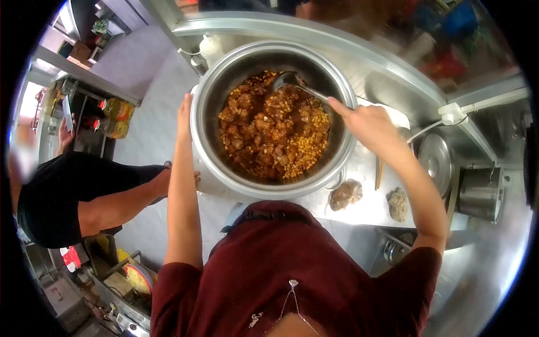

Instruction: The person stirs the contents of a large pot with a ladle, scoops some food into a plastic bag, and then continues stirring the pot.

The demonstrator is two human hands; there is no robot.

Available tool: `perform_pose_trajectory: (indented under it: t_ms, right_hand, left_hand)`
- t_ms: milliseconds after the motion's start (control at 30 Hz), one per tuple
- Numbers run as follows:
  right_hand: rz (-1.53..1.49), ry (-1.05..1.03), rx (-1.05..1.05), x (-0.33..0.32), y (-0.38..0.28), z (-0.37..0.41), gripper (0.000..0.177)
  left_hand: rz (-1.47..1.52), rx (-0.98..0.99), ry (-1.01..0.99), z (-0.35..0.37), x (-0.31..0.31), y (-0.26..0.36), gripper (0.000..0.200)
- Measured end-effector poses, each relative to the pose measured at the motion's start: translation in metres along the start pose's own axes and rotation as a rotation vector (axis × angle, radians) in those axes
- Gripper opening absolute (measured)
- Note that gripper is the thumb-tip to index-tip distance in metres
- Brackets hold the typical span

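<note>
A large metal pot (203, 151) stands on the counter in front of me, holding brown stewed chunks (269, 129) with yellow beans (306, 147) at the right side. My right hand (368, 124) is closed around the handle of a ladle (311, 91), whose bowl rests in the dark sauce near the pot's far side. At the pot's left rim is my left hand (184, 115), its fingers against the outside edge; whether they grip it is hard to make out.
Right of the pot are a brown bag (346, 195), a tied bundle (398, 204), a round lid (435, 160) and a steel pot (480, 192). A white bottle (211, 47) stands behind. Another person (62, 194) sits at left, holding a phone (68, 112).
</note>
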State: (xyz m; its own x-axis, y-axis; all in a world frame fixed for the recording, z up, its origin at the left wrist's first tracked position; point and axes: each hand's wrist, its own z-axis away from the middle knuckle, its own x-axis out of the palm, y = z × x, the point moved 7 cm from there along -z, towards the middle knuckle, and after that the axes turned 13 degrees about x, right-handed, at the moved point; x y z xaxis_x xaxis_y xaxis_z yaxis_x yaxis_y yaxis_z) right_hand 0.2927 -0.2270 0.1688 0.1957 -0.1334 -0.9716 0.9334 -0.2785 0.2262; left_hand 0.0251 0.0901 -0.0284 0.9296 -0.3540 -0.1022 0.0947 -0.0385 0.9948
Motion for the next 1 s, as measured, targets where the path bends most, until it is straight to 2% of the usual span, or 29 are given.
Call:
perform_pose_trajectory:
  t_ms: [167, 267, 300, 400, 433, 533, 600, 667, 733, 767, 800, 867, 900, 967, 1000]
  right_hand:
    - [0.079, -0.041, -0.023, 0.01, -0.013, 0.031, 0.068]
    - [0.117, -0.331, 0.034, 0.011, -0.005, 0.051, 0.058]
    - [0.092, -0.348, 0.043, 0.005, -0.001, 0.055, 0.055]
    - [-0.07, -0.46, 0.1, -0.007, 0.016, 0.052, 0.049]
    - [-0.158, -0.575, 0.19, -0.016, 0.018, 0.046, 0.045]
    - [-0.276, -0.083, 0.032, -0.015, 0.016, 0.01, 0.043]
    - [-0.27, -0.145, 0.114, 0.013, 0.006, -0.027, 0.041]
    - [-0.34, -0.321, 0.112, 0.028, -0.001, -0.053, 0.043]
    - [-0.444, -0.221, -0.022, 0.069, 0.009, -0.079, 0.044]
    - [-0.494, -0.173, -0.092, 0.067, 0.006, -0.082, 0.045]
    - [-0.525, -0.333, -0.008, 0.078, 0.015, -0.082, 0.045]
    - [-0.57, -0.657, 0.161, 0.041, 0.021, -0.057, 0.045]
    - [-0.582, -0.693, 0.209, 0.015, 0.021, -0.038, 0.045]
    - [-0.586, -0.573, 0.055, 0.033, 0.037, -0.02, 0.047]
    - [-0.517, -0.428, -0.044, 0.025, 0.035, -0.004, 0.049]
  left_hand:
    - [0.014, 0.019, 0.002, -0.004, -0.003, -0.008, 0.059]
    - [0.015, 0.016, 0.003, -0.002, -0.002, -0.008, 0.059]
    - [0.014, 0.013, 0.001, -0.001, -0.002, -0.007, 0.059]
    - [0.02, 0.016, -0.009, -0.004, 0.0, -0.007, 0.059]
    - [0.021, 0.015, -0.014, -0.005, 0.0, -0.007, 0.059]
    - [0.016, 0.015, -0.02, -0.006, -0.003, -0.007, 0.059]
    - [0.011, 0.014, -0.024, -0.007, -0.005, -0.008, 0.059]
    - [0.012, 0.018, -0.027, -0.008, -0.004, -0.007, 0.059]
    - [0.027, 0.026, -0.026, -0.005, -0.002, -0.002, 0.059]
    - [0.04, 0.036, -0.026, -0.003, 0.0, 0.002, 0.059]
    - [0.054, 0.046, -0.023, -0.001, 0.001, 0.004, 0.059]
    - [0.042, 0.059, -0.012, -0.001, 0.0, 0.001, 0.059]
    - [0.037, 0.068, -0.004, -0.002, -0.002, -0.001, 0.06]
    - [-0.027, 0.035, 0.006, 0.005, -0.001, 0.01, 0.06]
    - [-0.058, 0.019, 0.015, 0.01, 0.001, 0.019, 0.06]
